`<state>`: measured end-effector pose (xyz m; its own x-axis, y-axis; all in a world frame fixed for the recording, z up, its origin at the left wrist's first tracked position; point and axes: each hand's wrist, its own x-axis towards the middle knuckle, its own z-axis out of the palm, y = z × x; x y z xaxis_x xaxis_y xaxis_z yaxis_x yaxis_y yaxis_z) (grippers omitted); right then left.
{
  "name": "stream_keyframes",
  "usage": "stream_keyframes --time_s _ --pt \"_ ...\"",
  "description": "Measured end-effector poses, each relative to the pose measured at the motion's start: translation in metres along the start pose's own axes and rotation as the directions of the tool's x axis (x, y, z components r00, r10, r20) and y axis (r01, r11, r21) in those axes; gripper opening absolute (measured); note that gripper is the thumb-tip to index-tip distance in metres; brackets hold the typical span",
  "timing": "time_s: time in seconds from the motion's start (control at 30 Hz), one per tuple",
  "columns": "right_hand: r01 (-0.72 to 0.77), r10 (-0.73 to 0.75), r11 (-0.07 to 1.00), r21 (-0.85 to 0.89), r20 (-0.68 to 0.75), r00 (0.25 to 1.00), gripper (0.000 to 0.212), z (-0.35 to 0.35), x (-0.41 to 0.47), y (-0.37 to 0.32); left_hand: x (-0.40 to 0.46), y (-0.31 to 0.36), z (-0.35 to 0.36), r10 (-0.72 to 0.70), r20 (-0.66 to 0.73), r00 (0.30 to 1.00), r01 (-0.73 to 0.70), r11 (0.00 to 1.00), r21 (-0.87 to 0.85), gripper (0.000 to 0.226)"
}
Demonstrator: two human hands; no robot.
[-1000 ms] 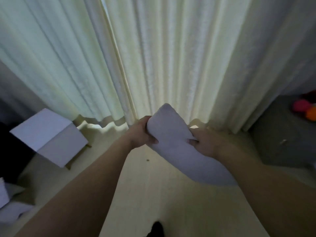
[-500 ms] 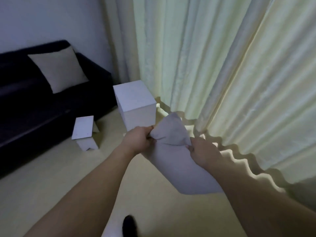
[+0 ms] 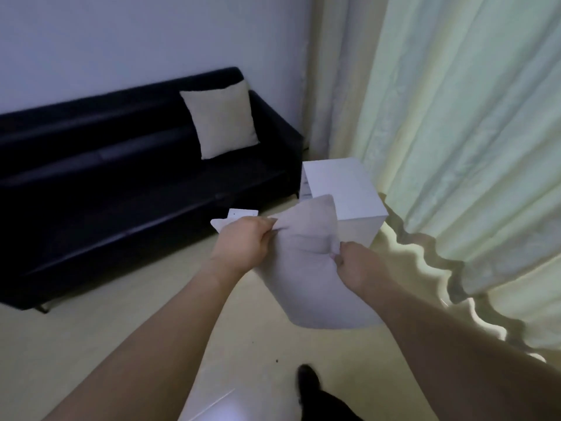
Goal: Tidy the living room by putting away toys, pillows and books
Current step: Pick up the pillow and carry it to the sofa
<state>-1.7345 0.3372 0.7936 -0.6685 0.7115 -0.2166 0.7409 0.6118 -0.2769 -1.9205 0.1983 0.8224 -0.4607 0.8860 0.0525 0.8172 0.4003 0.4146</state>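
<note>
From the head view, the pale pillow (image 3: 306, 262) hangs in the air over the floor (image 3: 158, 299), near the white box (image 3: 343, 189), probably being carried to the dark sofa (image 3: 121, 165) at far left, where a matching cushion (image 3: 223, 118) leans. Both arms reach forward: the left hand (image 3: 243, 241) has its fingers clenched on a bunched top corner, and the right hand (image 3: 356, 265) pinches the opposite edge.

head-worn view, looking down, hands (image 3: 299, 253) near
</note>
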Motion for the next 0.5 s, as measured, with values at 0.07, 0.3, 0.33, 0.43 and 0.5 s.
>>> stream_keyframes --time_s 0.07,0.3,0.33,0.43,0.5 --pt "0.009 -0.009 1.0 0.004 0.031 0.999 0.028 0.003 0.036 -0.023 0.024 -0.03 -0.003 -0.046 0.013 0.999 0.046 0.998 0.05 0.032" --pt "0.047 -0.053 0.997 0.061 0.105 0.993 0.024 0.019 0.183 -0.117 0.117 -0.143 -0.037 -0.161 -0.037 0.986 0.165 0.962 0.217 0.03" --pt "0.06 -0.066 0.997 0.054 0.114 0.991 0.024 0.018 0.201 -0.131 0.127 -0.155 -0.047 -0.178 -0.022 0.984 0.178 0.95 0.256 0.029" --pt "0.083 -0.095 0.99 0.113 0.111 0.989 0.029 0.014 0.253 -0.172 0.163 -0.192 -0.075 -0.179 -0.039 0.983 0.181 0.921 0.346 0.027" --pt "0.102 -0.116 0.988 0.112 0.127 0.985 0.028 0.015 0.288 -0.2 0.188 -0.219 -0.093 -0.182 -0.063 0.981 0.193 0.919 0.345 0.027"
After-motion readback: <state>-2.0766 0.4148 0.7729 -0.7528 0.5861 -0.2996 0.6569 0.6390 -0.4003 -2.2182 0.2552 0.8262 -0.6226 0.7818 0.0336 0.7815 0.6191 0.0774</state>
